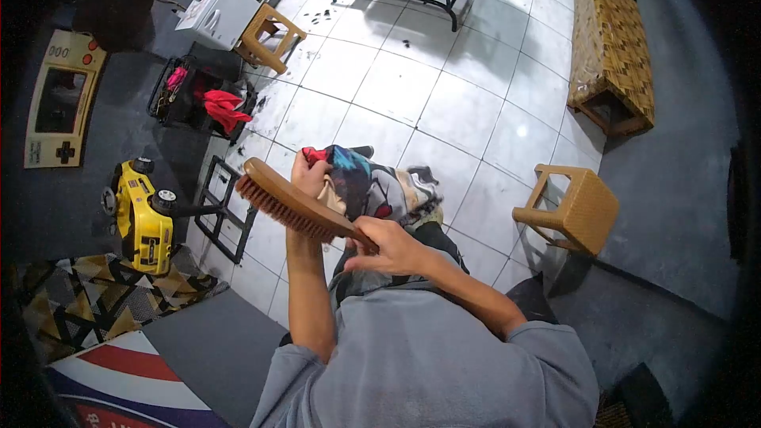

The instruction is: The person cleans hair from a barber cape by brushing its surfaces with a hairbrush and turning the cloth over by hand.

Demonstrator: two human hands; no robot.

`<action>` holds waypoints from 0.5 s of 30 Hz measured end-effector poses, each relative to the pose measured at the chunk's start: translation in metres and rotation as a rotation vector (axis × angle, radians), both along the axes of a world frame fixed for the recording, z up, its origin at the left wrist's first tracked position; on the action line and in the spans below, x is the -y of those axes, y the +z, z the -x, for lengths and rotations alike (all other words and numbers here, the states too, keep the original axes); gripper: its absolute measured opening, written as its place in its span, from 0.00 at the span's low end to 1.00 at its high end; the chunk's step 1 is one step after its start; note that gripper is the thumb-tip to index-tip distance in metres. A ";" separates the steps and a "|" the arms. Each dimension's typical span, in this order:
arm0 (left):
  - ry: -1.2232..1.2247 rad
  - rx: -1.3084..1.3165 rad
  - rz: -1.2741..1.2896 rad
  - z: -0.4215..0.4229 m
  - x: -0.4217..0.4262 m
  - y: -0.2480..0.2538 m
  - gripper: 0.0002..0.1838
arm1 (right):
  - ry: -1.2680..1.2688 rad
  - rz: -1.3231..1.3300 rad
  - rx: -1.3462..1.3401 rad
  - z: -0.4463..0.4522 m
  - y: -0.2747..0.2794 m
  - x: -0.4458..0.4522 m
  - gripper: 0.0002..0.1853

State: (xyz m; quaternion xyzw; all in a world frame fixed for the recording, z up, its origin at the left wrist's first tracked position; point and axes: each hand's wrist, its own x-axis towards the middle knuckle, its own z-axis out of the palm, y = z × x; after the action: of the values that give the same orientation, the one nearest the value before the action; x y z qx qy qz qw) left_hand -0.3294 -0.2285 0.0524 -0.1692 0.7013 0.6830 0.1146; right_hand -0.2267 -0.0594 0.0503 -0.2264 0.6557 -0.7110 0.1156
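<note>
My right hand (390, 247) is closed around the handle end of a wooden brush (297, 194). The brush slants up to the left across my left forearm, its brown bristles facing down and left. Behind it, my left hand (305, 173) grips the near end of a multicoloured printed cloth (388, 190) with red, blue, black, white and beige patches. The cloth hangs over my lap area and stretches to the right. The brush hides part of my left hand, and I cannot tell whether the bristles touch the cloth.
White floor tiles spread ahead. A tan stool (583, 206) stands at right, below a woven-patterned box (614, 40). To the left are a yellow wheeled machine (147, 218), a black metal frame (218, 206), a red cloth (226, 109), a wooden stool (269, 36) and a white box (226, 4).
</note>
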 end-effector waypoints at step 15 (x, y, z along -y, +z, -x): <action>-0.033 -0.510 -0.167 -0.031 -0.007 0.165 0.19 | -0.108 -0.753 0.092 0.027 -0.180 -0.020 0.22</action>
State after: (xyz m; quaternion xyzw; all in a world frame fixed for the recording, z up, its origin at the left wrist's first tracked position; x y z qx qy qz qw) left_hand -0.2987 -0.2215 0.2172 0.0298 0.6513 0.7571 -0.0412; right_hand -0.2541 -0.0394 -0.1298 -0.1010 0.8759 -0.4350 0.1824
